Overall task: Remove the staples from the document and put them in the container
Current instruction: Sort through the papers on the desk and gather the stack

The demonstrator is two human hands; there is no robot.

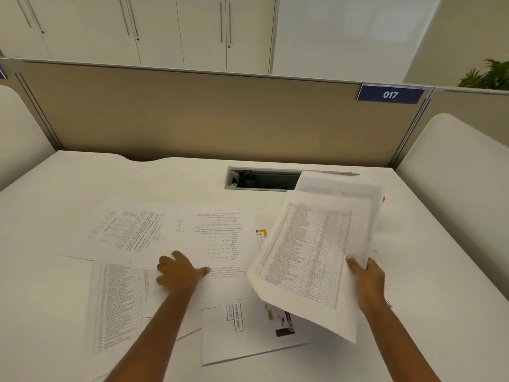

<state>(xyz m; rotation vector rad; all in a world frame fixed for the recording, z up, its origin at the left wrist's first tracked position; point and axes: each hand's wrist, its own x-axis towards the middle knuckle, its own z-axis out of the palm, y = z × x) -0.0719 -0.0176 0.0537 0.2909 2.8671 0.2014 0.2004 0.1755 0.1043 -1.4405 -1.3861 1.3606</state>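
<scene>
On the white desk (49, 194), a sheet printed with a table (121, 304) lay at eight o'clock from the middle. Its far end was tucked under pages of text (223, 235) spread from ten to twelve o'clock. The left hand (180, 274) rested palm down on the near edge of those pages, fingers spread and thumb pointing right, holding nothing. At six o'clock lay a sheet with a boxed label (234, 343).

At three o'clock from the left hand, the document (311, 252), a blurred sheaf topped by a dense table, was lifted and tilted above the desk. The right hand (367, 279) gripped it at its four o'clock edge, thumb over the top page and fingers curled behind. At the document's eleven o'clock, a cable opening (261, 179) showed in the desk. Farther back at one o'clock, a blue plate reading 017 (389, 94) hung on the partition, with a plant (487, 75) at two o'clock.
</scene>
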